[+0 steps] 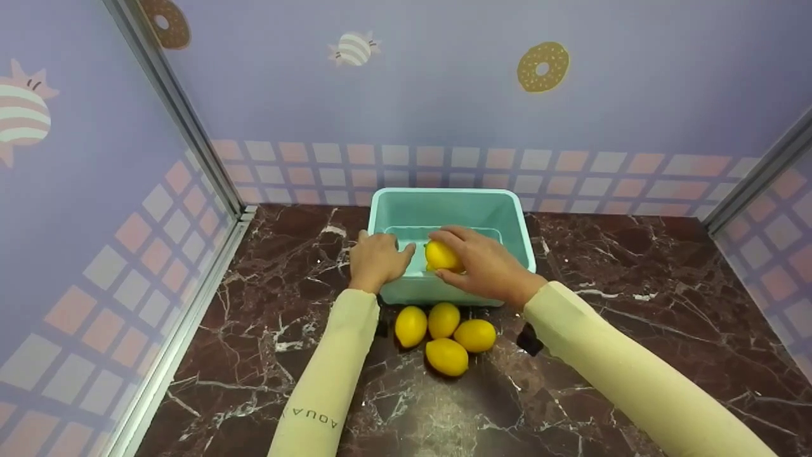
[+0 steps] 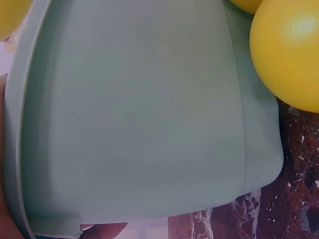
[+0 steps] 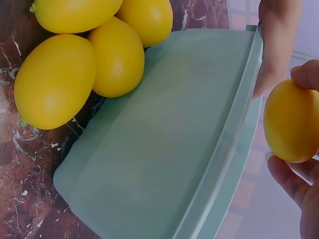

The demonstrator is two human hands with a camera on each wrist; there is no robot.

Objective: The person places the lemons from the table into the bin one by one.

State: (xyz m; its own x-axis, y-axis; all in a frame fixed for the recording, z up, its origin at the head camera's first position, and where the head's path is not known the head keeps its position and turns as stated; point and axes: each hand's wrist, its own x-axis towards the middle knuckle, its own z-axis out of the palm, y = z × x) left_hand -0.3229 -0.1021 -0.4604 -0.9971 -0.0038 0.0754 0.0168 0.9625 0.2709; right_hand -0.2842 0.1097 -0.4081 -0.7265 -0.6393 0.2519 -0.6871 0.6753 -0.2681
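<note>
My right hand (image 1: 485,263) pinches a yellow lemon (image 1: 442,255) between thumb and fingers, over the front part of a pale teal plastic bin (image 1: 444,291). The right wrist view shows this held lemon (image 3: 290,122) above the rim, fingertips on both sides of it. At the bin's left front corner, my left hand (image 1: 379,260) grips the rim, its thumb reaching inward; most of its fingers are hidden. Several more lemons (image 1: 447,357) lie grouped on the table just in front of the bin.
The bin stands on a dark red marbled tabletop (image 1: 304,317), near the back wall (image 1: 444,101) with its printed sweets and tiles. A metal-framed side panel (image 1: 82,254) borders the table on the left, and another panel (image 1: 777,216) on the right.
</note>
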